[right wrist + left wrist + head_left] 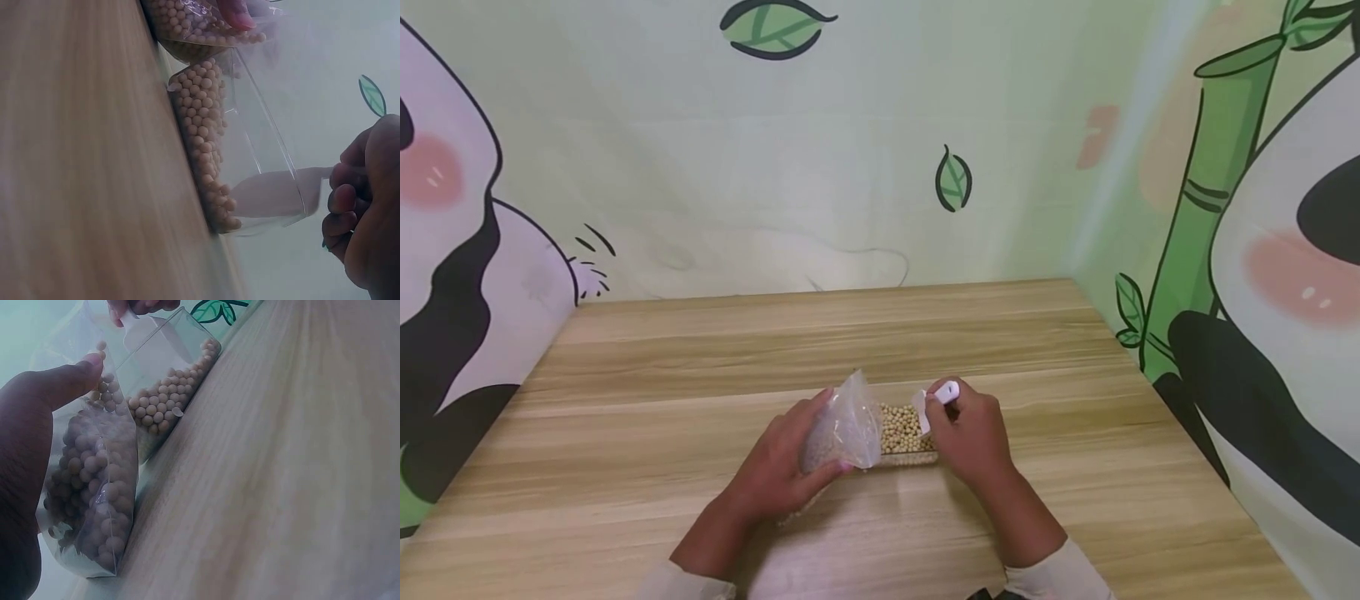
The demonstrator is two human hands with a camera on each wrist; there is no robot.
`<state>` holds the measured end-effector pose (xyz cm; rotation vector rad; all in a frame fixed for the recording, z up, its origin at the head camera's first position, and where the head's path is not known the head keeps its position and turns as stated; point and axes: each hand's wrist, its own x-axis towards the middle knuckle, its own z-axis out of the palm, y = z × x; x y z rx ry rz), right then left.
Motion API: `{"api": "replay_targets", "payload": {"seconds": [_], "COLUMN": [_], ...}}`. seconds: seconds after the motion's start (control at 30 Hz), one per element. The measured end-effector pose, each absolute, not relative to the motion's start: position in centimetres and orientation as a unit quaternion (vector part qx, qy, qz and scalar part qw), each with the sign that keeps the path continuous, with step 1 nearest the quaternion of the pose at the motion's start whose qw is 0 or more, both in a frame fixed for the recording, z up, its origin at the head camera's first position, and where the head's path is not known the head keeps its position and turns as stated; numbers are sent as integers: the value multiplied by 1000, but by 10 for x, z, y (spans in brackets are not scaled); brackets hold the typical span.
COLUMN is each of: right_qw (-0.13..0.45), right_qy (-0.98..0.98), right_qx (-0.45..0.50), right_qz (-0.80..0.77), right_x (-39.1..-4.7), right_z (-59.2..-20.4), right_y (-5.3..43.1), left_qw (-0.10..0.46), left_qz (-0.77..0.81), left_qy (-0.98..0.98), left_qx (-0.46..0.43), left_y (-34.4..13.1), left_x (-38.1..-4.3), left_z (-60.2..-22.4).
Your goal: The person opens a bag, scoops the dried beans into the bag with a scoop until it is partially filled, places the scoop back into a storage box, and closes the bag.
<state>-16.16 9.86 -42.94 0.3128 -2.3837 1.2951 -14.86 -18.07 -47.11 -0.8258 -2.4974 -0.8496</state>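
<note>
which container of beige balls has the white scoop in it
The clear, stiff box on the table: the scoop dips inside it. The soft plastic bag, held by the left hand, has none.

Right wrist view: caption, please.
Right hand holding a scoop inside a clear container of tan balls, beside a bag in the left hand.

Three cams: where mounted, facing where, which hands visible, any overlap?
Head: worn on head, looks forward and down at plastic bag, clear box, table; left hand, right hand, sleeves show.
Left wrist: mounted there, looks past bag to box and white scoop; left hand and part of the right show.
Right wrist: mounted there, faces box, scoop and bag; right hand and part of the left show.
Shared: bag, box, scoop in both wrist views.
</note>
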Motion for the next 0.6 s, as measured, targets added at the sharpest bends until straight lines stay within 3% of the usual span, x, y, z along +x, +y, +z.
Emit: {"api": "replay_targets", "payload": {"seconds": [0.4, 0.6], "right_qw": [263, 211], "right_qy": [-868, -872], "right_qx": [196, 167], "right_qz": [372, 410], "right_x": [-162, -162], "right_z": [-432, -430], "right_y": [104, 104], "left_qw": [190, 190], "left_qz": [-301, -301], "left_qy": [-887, -887], "left_qx": [-294, -296], "left_y": [-181, -181], "left_x": [-150, -150], "left_z": [-473, -472]}}
